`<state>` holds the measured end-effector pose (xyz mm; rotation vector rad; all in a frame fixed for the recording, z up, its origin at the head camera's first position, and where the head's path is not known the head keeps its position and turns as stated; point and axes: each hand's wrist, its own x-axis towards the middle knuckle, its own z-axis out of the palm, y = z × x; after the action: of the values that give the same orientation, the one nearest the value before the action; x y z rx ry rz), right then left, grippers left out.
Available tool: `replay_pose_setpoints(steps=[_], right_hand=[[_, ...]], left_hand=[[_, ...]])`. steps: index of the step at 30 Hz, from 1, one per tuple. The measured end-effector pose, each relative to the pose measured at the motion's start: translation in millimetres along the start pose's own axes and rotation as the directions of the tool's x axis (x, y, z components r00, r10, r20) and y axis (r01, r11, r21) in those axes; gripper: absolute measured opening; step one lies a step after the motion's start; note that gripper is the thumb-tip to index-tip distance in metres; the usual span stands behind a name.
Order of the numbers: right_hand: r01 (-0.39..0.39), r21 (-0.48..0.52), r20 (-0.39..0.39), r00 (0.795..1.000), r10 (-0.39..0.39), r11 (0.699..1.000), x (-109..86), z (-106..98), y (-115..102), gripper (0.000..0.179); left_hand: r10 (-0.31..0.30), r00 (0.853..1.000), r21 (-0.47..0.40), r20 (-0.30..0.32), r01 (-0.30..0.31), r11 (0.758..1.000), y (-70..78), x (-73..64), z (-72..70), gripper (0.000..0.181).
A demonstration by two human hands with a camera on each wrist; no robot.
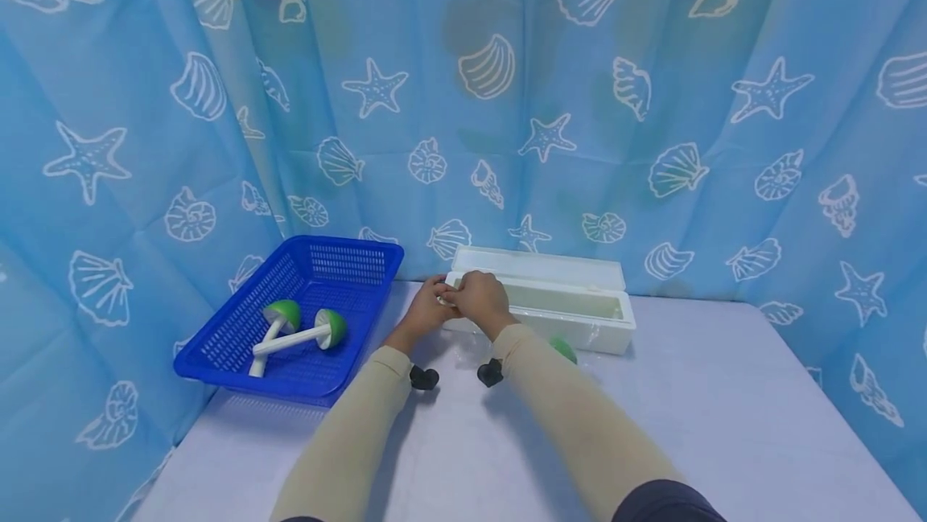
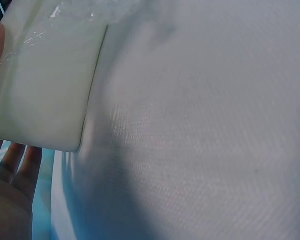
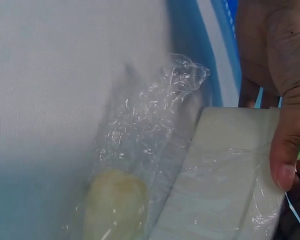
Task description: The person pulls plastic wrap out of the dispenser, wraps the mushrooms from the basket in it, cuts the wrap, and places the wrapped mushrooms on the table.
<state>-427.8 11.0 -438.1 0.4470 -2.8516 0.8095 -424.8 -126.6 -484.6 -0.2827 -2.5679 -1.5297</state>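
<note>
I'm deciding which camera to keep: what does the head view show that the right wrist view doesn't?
Only the head view shows the blue basket holding two green-capped white tools, the white box's open lid, the seashell curtain, and both hands together at the white box's left end.

Only the right wrist view shows crumpled clear plastic film lying on the table beside the box, and a blurred pale rounded thing under it.

Both show the white box, the right hand on it, and the pale tablecloth.
</note>
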Motion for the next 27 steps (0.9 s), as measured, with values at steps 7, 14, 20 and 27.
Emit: replay_pose_setpoints(steps=[7, 14, 20, 27], right_hand=[[-0.025, 0.091, 0.015, 1.000, 0.024, 0.996, -1.3, -4.2, 0.5, 0.047], [-0.067, 0.137, 0.056, 0.997, 0.059, 0.988, 1.9, -14.4, 11.4, 0.041], [-0.096, 0.118, 0.120, 0.989, 0.082, 0.988, 0.5, -30.5, 24.8, 0.035], [-0.104, 0.029, 0.206, 0.974, 0.096, 0.994, -5.0, -60.1, 45.5, 0.015]], left_hand=[[-0.035, 0.999, 0.017, -0.015, 0.035, 0.999, -0.1, 1.6, 1.6, 0.019], [-0.037, 0.999, 0.044, -0.001, 0.037, 0.998, 2.3, 1.9, 1.8, 0.023], [-0.054, 0.999, 0.034, 0.000, 0.054, 0.998, 4.7, 0.9, 1.6, 0.027], [-0.050, 0.999, 0.028, 0.002, 0.050, 0.998, 4.1, 1.0, 1.9, 0.027]])
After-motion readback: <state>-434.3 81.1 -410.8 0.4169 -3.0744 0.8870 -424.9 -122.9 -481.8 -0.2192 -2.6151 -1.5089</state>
